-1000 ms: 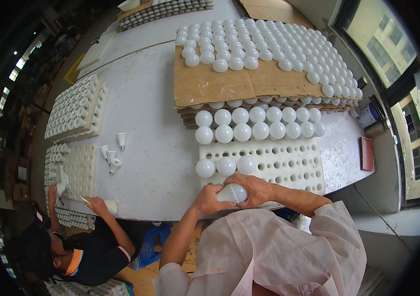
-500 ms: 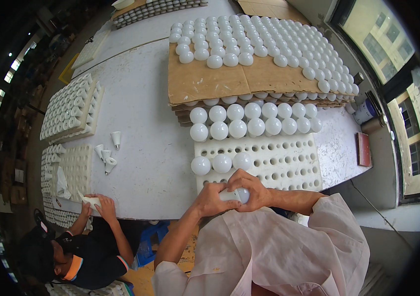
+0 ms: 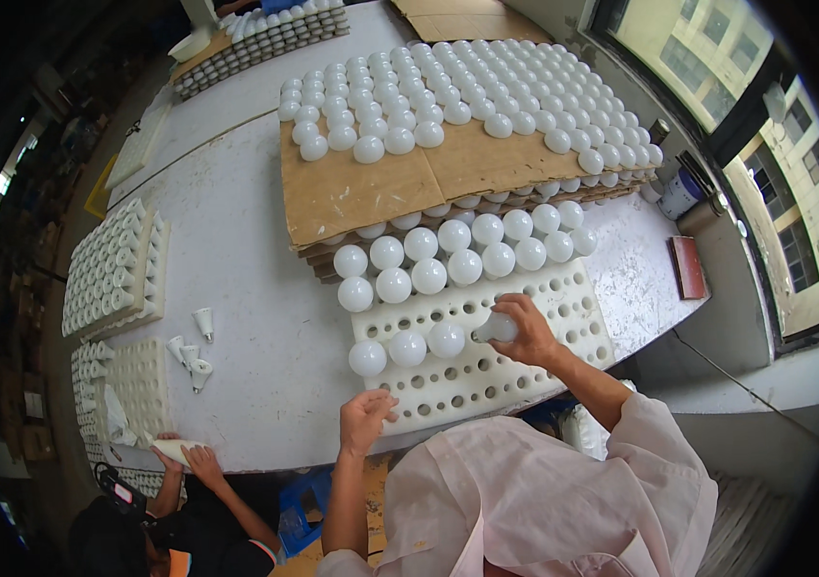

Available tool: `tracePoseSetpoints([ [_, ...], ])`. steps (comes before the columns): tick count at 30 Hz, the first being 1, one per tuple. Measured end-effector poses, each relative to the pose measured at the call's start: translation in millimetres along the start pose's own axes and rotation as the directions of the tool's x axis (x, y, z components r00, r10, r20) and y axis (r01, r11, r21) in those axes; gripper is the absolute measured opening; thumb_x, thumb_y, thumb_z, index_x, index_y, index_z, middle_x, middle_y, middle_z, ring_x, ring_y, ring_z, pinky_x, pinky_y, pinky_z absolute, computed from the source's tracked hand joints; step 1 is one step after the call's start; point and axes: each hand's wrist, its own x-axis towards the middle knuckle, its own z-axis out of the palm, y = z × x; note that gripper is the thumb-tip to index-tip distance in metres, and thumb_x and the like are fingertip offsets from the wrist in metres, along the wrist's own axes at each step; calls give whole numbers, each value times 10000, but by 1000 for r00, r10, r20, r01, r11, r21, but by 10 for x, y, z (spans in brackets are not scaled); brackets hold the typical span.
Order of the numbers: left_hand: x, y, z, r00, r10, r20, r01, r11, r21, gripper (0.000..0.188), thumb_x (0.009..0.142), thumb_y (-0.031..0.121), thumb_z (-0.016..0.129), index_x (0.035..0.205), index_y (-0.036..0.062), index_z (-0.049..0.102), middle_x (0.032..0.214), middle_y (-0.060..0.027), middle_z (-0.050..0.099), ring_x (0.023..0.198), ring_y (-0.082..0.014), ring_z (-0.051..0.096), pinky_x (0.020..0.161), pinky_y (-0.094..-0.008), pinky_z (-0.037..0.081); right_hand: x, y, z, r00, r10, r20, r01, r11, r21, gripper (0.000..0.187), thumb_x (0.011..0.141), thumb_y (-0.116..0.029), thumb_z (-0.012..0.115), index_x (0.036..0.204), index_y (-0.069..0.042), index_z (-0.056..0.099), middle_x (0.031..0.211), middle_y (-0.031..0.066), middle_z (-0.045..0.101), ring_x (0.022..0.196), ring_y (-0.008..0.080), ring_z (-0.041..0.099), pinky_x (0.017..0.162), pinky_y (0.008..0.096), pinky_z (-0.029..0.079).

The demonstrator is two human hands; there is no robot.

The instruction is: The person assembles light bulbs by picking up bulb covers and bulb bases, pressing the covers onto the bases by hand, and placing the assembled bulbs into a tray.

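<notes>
In my right hand [image 3: 528,332] is a light bulb [image 3: 497,328] with a white globe, gripped by the fingers at the right end of a short row. Three white bulbs [image 3: 407,348] make up that row, standing in a white foam tray [image 3: 428,411] full of round holes. Whether the held bulb sits in a hole is hidden. My left hand [image 3: 365,420] is empty at the tray's near left corner, its fingers loosely bent and apart. Two fuller rows of bulbs [image 3: 428,276] stand along the tray's far side.
Behind the tray, a cardboard-layered stack [image 3: 371,192] carries many bulbs. On the left lie several loose white lamp housings [image 3: 202,323], beside foam trays of similar parts [image 3: 106,279]. A co-worker's hands [image 3: 188,457] hold a white piece there. A dark red box [image 3: 687,267] lies near the window.
The bulb was between both my hands near my body. My right hand has carried it forward to the row, and my left hand has let go and moved left. The view has shifted.
</notes>
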Motion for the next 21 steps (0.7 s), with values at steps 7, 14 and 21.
tracePoseSetpoints([
  [7, 7, -474, -213, 839, 171, -517, -86, 979, 184, 219, 895, 114, 601, 1004, -76, 587, 878, -165, 696, 621, -157, 661, 459, -203, 428, 127, -61, 106, 958, 26, 285, -38, 999, 36, 751, 678, -230, 767, 1342, -110, 438, 1282, 189, 434, 1168, 374, 443, 1006, 449, 398],
  [14, 110, -1472, -421, 594, 333, -732, -136, 939, 317, 262, 898, 132, 534, 1020, -95, 579, 931, -206, 675, 838, -276, 660, 661, -345, 497, 586, 1349, -890, 848, 125, -515, -146, 989, -1, 714, 694, -145, 735, 1332, -53, 428, 1276, 205, 446, 1196, 367, 437, 1034, 420, 363],
  [21, 238, -1793, -287, 725, 103, -681, 268, 869, 417, 438, 956, 328, 497, 1172, -46, 567, 1171, -209, 595, 1066, -291, 571, 901, -385, 460, 1164, 2746, -1775, 796, 311, -519, -474, 854, -215, 932, 599, -341, 789, 1412, -159, 371, 1391, 242, 340, 1312, 434, 297, 1089, 506, 275],
])
